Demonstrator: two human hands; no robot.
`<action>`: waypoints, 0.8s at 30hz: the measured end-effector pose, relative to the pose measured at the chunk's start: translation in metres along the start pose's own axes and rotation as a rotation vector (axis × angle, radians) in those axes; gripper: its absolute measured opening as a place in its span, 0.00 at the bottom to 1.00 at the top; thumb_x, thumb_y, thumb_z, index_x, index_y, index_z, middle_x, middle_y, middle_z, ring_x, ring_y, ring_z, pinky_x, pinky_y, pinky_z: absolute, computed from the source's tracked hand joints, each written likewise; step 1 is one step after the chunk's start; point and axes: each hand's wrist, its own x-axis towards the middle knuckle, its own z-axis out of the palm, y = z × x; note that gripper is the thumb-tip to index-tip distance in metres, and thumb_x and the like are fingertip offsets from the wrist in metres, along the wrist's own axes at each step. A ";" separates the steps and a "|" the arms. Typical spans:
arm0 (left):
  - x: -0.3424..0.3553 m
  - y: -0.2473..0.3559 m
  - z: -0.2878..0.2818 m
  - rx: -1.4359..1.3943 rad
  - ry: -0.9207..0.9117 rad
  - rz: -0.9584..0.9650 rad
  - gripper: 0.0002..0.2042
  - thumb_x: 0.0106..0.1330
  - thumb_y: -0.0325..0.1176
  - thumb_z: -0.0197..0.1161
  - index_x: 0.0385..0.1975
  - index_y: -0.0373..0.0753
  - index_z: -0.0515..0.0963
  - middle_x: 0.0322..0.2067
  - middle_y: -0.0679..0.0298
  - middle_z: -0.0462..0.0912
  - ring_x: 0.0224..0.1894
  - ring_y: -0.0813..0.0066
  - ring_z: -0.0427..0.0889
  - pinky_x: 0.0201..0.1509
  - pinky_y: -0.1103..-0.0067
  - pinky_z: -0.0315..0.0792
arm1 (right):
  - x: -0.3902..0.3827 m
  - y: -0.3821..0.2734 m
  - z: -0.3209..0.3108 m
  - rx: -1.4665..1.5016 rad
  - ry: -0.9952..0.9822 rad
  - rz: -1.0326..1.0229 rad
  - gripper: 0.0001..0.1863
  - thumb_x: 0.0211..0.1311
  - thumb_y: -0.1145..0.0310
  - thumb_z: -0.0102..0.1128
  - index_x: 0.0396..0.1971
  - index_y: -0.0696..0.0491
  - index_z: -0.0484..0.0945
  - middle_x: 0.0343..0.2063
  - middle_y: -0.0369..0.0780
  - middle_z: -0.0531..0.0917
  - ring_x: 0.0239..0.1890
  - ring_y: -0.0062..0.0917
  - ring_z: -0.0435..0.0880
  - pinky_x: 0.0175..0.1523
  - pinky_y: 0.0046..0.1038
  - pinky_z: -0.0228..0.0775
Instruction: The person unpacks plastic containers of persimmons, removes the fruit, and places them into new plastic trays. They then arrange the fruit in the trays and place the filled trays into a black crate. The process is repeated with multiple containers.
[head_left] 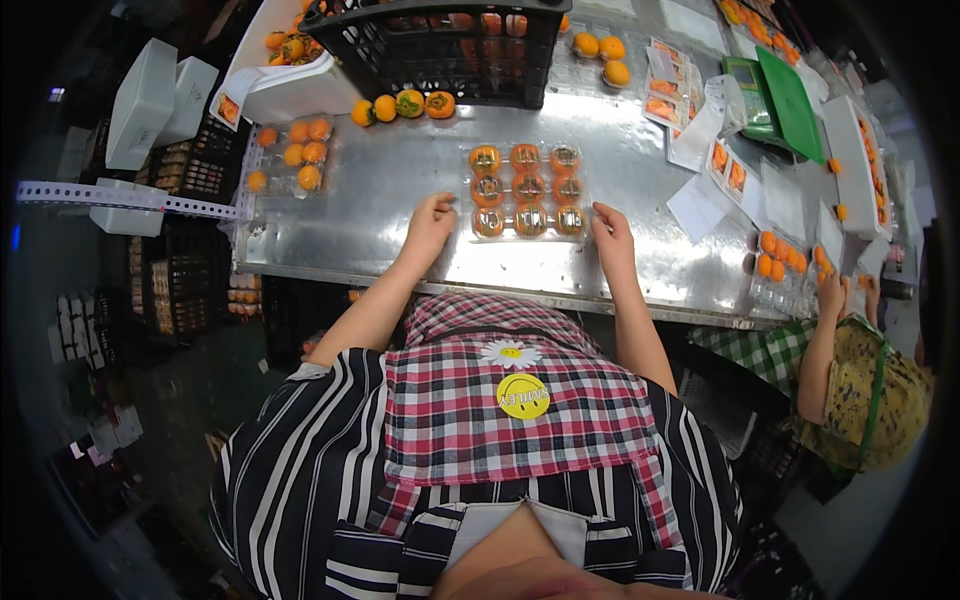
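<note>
A clear plastic tray [507, 205] of orange persimmons [528, 187] lies on the metal table in front of me, its fruit set in rows of three with the leafy tops up. My left hand [432, 228] hovers by the tray's left edge, fingers loosely bent and nothing visible in them. On the opposite side, my right hand [613, 238] is at the tray's right edge with its fingers partly stretched. I cannot tell whether its fingertips touch the plastic. A line of loose persimmons [409, 104] sits farther back on the left.
A black plastic crate [430, 60] stands at the back beside a white foam box [305, 95]. Another persimmon tray [283, 165] lies left. Printed labels [727, 170] and a green box [785, 105] are right. A co-worker's hand [832, 290] works at the far right.
</note>
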 end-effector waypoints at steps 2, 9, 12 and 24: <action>-0.006 0.005 -0.004 -0.059 0.014 -0.078 0.13 0.64 0.30 0.56 0.47 0.35 0.73 0.33 0.66 0.75 0.32 0.82 0.75 0.33 0.85 0.71 | -0.008 0.006 -0.003 0.196 -0.022 0.089 0.17 0.64 0.68 0.55 0.50 0.60 0.74 0.42 0.41 0.80 0.43 0.22 0.79 0.50 0.23 0.70; -0.036 0.010 0.000 -0.126 -0.158 -0.285 0.13 0.65 0.34 0.56 0.44 0.33 0.74 0.30 0.66 0.78 0.26 0.84 0.74 0.28 0.86 0.68 | -0.032 0.036 -0.004 0.259 -0.055 0.080 0.14 0.64 0.72 0.54 0.48 0.60 0.75 0.39 0.38 0.81 0.38 0.18 0.78 0.45 0.18 0.69; -0.035 0.010 0.004 -0.111 -0.166 -0.291 0.13 0.67 0.35 0.55 0.45 0.33 0.73 0.32 0.66 0.77 0.29 0.84 0.74 0.30 0.87 0.68 | -0.030 0.002 -0.003 0.380 0.004 0.190 0.12 0.64 0.72 0.54 0.45 0.60 0.77 0.37 0.38 0.81 0.39 0.19 0.78 0.47 0.20 0.70; -0.012 0.036 0.010 -0.026 -0.125 -0.332 0.11 0.66 0.36 0.56 0.41 0.35 0.74 0.29 0.67 0.77 0.27 0.83 0.74 0.28 0.85 0.67 | -0.006 -0.008 0.000 0.162 -0.078 0.258 0.14 0.62 0.70 0.55 0.44 0.61 0.76 0.30 0.38 0.80 0.29 0.19 0.76 0.37 0.20 0.70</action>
